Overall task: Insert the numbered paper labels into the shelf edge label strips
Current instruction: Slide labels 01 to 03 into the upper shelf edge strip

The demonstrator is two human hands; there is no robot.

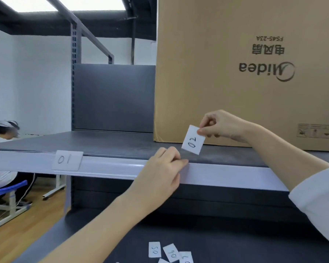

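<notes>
Overhead, cardboard box (245,73) behind, right hand (219,125) pinching label 02 (193,139), left hand (162,169) gripping label strip (226,176).

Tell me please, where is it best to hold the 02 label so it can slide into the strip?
Probably keep the grip at the upper corner of the 02 label, where the right hand pinches it from the right. The label hangs tilted, its lower edge free and pointing toward the label strip, whose top lip the left hand touches. That edge must enter first.
</notes>
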